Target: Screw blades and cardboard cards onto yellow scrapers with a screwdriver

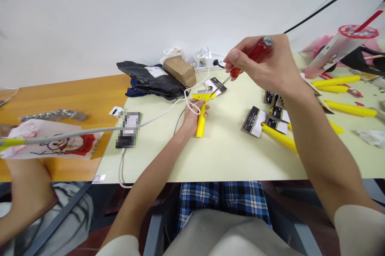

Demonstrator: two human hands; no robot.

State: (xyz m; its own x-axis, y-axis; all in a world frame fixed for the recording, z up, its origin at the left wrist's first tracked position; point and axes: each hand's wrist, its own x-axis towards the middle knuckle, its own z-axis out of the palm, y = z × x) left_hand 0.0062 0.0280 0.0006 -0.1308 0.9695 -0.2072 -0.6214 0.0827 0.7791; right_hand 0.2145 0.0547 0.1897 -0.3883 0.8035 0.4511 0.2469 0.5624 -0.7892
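Observation:
My left hand (193, 116) is closed round the neck of a yellow-handled scraper (201, 125), its handle toward me and its wide head away from me. A red-handled screwdriver (255, 53) is gripped in my right hand (267, 61). Its thin shaft slants down to the left, and its tip is at the right side of the scraper's head; whether it sits in a screw is too small to tell. Just behind the scraper lies a black and white card (217, 85). A white cable (174, 105) loops over the scraper and my left hand.
More yellow-handled scrapers (279, 138) with cards lie to the right, near a tilted drink cup (337, 49). A black plastic parcel (153, 79) and a cardboard box (180, 69) stand by the wall. A phone (128, 128) lies left. Another person's arm (27, 192) rests at far left.

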